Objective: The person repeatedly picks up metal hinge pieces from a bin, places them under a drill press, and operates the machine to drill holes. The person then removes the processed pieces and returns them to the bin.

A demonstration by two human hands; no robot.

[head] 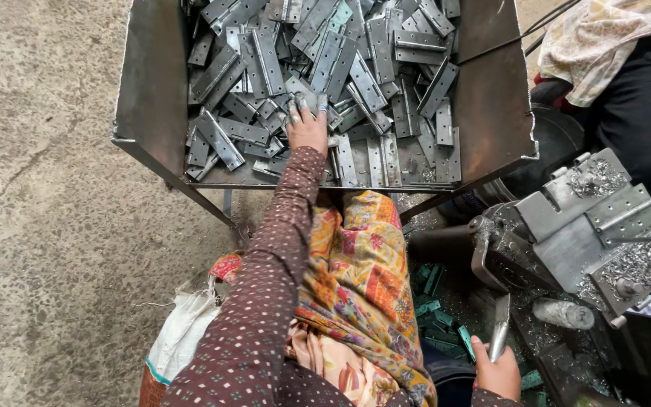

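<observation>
Left hand (307, 128) fingers curled on flat grey steel hinge plates (307, 102) in rusty metal tray (152, 90): stiff, heavy-ish, sharp-edged, best gripped across long edges; right hand (499, 371) seemingly clamped on metal lever (500, 325).

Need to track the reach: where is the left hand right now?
In the head view, the left hand is upper centre, fingers on the grey metal hinge plates inside the metal bin.

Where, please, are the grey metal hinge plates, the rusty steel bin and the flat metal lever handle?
grey metal hinge plates (371, 71): head view, on one plate.
rusty steel bin (152, 90): head view, its left wall.
flat metal lever handle (500, 324): head view, its shaft.
</observation>
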